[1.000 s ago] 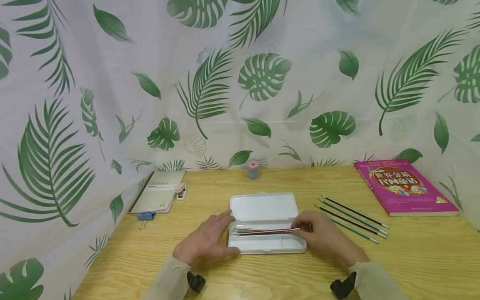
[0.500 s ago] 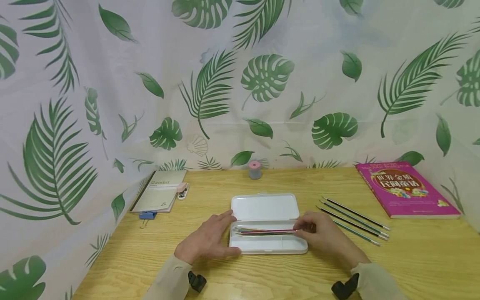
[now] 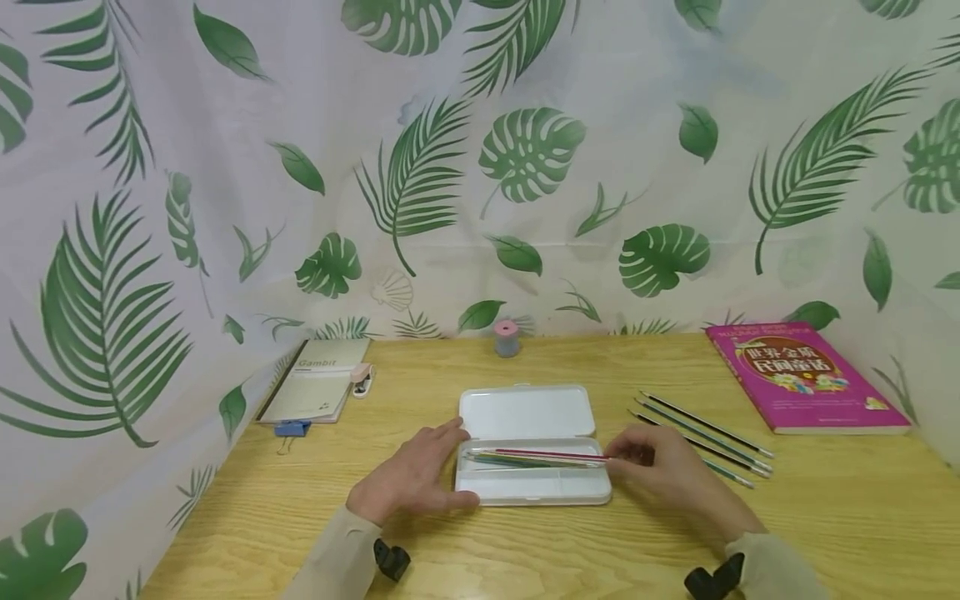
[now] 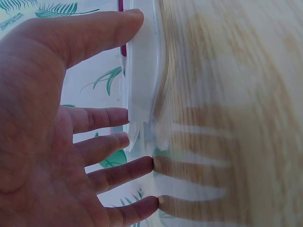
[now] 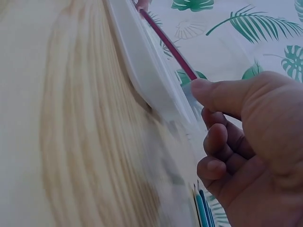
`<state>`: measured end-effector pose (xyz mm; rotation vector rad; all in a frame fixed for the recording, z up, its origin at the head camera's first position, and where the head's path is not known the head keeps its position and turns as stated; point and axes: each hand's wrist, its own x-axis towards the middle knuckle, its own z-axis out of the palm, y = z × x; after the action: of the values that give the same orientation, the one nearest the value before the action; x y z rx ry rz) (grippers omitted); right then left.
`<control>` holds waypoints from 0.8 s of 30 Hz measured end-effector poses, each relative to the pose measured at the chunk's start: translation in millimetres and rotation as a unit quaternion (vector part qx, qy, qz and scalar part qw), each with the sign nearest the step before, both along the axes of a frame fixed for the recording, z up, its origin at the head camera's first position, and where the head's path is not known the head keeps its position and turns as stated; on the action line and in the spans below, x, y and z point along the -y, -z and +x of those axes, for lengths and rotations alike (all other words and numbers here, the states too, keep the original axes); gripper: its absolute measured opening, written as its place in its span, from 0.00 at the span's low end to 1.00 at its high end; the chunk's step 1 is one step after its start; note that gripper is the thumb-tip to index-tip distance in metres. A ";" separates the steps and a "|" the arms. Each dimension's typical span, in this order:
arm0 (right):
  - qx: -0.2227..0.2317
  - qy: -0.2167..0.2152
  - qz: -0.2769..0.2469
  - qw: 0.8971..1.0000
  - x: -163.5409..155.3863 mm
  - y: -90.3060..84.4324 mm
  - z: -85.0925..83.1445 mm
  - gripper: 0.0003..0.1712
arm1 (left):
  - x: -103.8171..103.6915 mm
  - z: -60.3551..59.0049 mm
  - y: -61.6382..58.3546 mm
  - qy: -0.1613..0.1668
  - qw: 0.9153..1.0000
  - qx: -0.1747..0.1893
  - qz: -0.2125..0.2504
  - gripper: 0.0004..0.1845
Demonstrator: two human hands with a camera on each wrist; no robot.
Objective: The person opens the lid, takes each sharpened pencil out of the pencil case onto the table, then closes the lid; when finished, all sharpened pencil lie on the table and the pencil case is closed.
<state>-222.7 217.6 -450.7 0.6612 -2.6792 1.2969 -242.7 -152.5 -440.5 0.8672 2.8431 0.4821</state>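
Both the left hand (image 3: 416, 479) and the right hand (image 3: 663, 467) are at the white case (image 3: 510, 487), which lies open on the surface (image 3: 540, 550), its lid (image 3: 525, 412) laid back on the far side. The left hand has its grip spread: the thumb is at the near left corner of the case, and the fingers reach toward the hinge. The right hand is at the right end of the case, with its palm turned inward, and its grip pinches the end of a red pencil (image 3: 551, 454). This pencil extends leftward above the other pencils (image 3: 513, 461) in the rear part of the case; whether it touches them cannot be told.

The left wrist view shows what the head view does not: the two lowest fingertips meet the surface, while the thumb lies against the case wall. The right wrist view shows the thumb pressed on the red pencil, and the remaining fingers curled under it; the forefinger is mostly hidden. Only the head view shows completely the four pencils (image 3: 706, 423) beside the right hand, the pink book (image 3: 825, 408) and the spool (image 3: 507, 342).
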 end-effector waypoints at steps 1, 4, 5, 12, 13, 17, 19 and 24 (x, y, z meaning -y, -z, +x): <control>0.001 0.004 0.001 1.000 -3.5 -0.3 1.6 0.03 | 0.1 0.4 0.2 0.001 1.000 -0.002 0.002 0.46; -0.003 0.020 0.002 1.000 -16.7 0.8 6.4 0.02 | 0.5 0.6 0.5 0.005 1.000 -0.007 0.006 0.46; -0.003 0.028 0.004 1.000 -21.7 0.9 8.8 0.02 | 0.5 0.7 0.3 0.006 1.000 -0.007 0.007 0.45; -0.019 0.082 0.009 0.996 -55.6 4.2 25.6 0.03 | 0.2 0.9 1.5 0.004 1.000 0.001 0.010 0.46; -0.017 0.092 0.012 0.996 -59.7 4.7 27.9 0.03 | 0.3 0.6 1.6 0.006 1.000 0.002 0.013 0.45; -0.020 0.128 0.017 0.991 -76.1 8.0 36.6 0.04 | 0.1 0.8 1.6 0.008 1.000 0.006 0.017 0.45; -0.022 0.143 0.013 0.989 -83.9 9.3 40.6 0.04 | 0.0 0.8 1.5 0.009 1.000 0.005 0.020 0.45; -0.007 0.185 0.019 0.982 -100.5 9.1 51.0 0.08 | -0.3 0.9 1.0 0.007 1.000 0.000 0.019 0.45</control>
<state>-171.7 318.1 -459.8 0.1566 -2.6509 1.1378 -241.9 -152.2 -441.5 0.8945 2.8349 0.5347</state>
